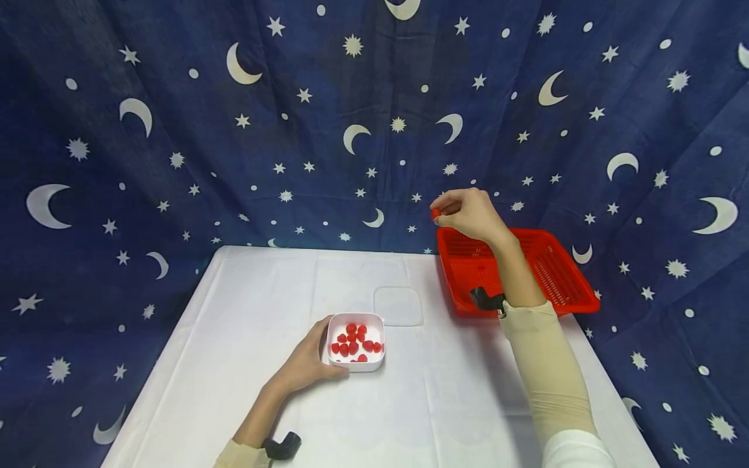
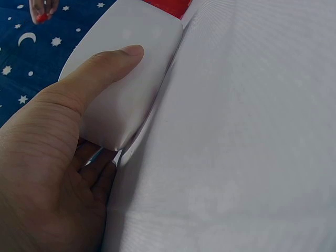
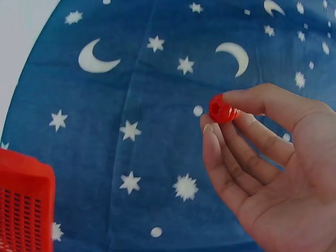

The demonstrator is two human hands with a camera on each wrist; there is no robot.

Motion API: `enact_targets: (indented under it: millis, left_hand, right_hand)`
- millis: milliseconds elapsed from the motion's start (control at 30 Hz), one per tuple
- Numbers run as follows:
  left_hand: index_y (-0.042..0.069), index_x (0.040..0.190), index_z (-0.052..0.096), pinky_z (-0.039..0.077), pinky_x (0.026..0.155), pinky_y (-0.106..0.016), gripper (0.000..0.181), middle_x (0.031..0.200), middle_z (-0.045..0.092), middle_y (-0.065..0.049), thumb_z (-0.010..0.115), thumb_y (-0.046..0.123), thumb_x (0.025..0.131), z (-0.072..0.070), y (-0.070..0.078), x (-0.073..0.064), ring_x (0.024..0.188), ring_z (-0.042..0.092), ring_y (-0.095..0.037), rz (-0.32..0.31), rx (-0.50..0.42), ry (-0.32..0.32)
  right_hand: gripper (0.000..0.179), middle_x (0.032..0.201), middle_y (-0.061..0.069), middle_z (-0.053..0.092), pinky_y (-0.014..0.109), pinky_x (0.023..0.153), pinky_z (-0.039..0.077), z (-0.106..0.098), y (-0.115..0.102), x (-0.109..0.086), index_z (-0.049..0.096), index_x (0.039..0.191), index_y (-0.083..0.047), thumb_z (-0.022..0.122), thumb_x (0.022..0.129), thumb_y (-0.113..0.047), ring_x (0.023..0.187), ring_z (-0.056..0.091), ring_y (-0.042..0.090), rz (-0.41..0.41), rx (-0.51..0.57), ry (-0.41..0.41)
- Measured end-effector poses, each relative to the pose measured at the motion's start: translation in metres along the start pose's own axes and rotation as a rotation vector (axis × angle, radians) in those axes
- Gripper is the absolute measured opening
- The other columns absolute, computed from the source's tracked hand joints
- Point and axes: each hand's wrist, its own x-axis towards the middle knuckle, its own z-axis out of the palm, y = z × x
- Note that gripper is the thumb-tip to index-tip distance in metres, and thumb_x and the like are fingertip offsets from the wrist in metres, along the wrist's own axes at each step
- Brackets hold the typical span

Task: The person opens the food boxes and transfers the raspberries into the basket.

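A red raspberry (image 3: 221, 109) with a hollow end is pinched between thumb and fingers of my right hand (image 1: 471, 213), held up over the far left side of the red basket. My left hand (image 1: 313, 357) grips a small white square container (image 1: 358, 367) from its left side on the table. In the left wrist view the thumb lies along the container's outer wall (image 2: 126, 89), the other fingers partly hidden beyond it. Several raspberries (image 1: 352, 338) lie loosely inside the container.
The red perforated basket (image 1: 576, 286) stands at the table's far right. A clear square lid (image 1: 398, 307) lies flat between container and basket. A white cloth (image 1: 263, 292) covers the table, and a dark blue star-and-moon curtain (image 1: 328, 175) hangs behind it.
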Motion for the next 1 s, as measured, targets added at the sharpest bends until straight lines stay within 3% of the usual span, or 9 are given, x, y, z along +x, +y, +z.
enact_targets:
  millis: [133,333,500,567,767,1000]
  left_hand:
    - [0.025,0.163,0.031,0.031,0.123,-0.056,0.126,0.164,0.039,0.003,0.098,0.054,0.061,0.001,0.002,0.0,0.155,0.032,-0.025,-0.014,-0.002,-0.001]
    - [0.023,0.164,0.031,0.031,0.123,-0.057,0.127,0.166,0.038,0.002,0.098,0.056,0.061,0.0,0.004,-0.001,0.156,0.031,-0.026,-0.024,-0.002,-0.005]
    - [0.024,0.164,0.03,0.031,0.123,-0.056,0.126,0.165,0.039,0.002,0.098,0.054,0.062,-0.001,0.004,-0.001,0.155,0.031,-0.025,-0.012,0.005,-0.006]
    - [0.024,0.164,0.03,0.032,0.123,-0.055,0.126,0.165,0.039,0.003,0.098,0.054,0.062,-0.001,0.004,-0.001,0.155,0.032,-0.024,-0.01,0.009,-0.005]
    - [0.024,0.164,0.031,0.031,0.122,-0.057,0.126,0.165,0.039,0.002,0.098,0.054,0.061,-0.001,0.005,-0.001,0.156,0.031,-0.025,-0.023,0.006,-0.004]
    - [0.024,0.163,0.032,0.033,0.121,-0.058,0.125,0.164,0.04,0.003,0.098,0.053,0.062,0.0,0.004,-0.002,0.155,0.032,-0.026,-0.025,0.004,0.007]
  right_hand:
    - [0.021,0.1,0.011,0.078,0.023,0.07,0.058,-0.01,0.02,0.006,0.078,0.111,-0.008,0.08,0.09,-0.011,0.086,0.075,0.026,0.027,-0.005,0.043]
    - [0.024,0.102,0.014,0.078,0.037,0.074,0.053,-0.023,0.055,0.011,0.078,0.111,-0.006,0.08,0.091,-0.017,0.092,0.069,0.032,0.166,-0.051,0.112]
    - [0.024,0.097,0.014,0.078,0.041,0.075,0.058,-0.021,0.088,0.011,0.077,0.108,-0.002,0.08,0.09,-0.018,0.082,0.07,0.024,0.298,-0.039,0.14]
    - [0.025,0.092,0.011,0.078,0.036,0.07,0.06,-0.018,0.101,0.011,0.078,0.108,0.0,0.08,0.09,-0.017,0.074,0.07,0.018,0.346,-0.02,0.144]
    - [0.03,0.081,0.005,0.077,0.02,0.059,0.058,-0.005,0.136,0.012,0.076,0.111,0.005,0.081,0.088,-0.014,0.059,0.067,0.004,0.507,0.073,0.106]
    - [0.03,0.072,0.003,0.073,0.023,0.059,0.061,0.007,0.169,0.017,0.078,0.103,0.007,0.084,0.081,-0.012,0.063,0.073,0.012,0.642,0.11,0.051]
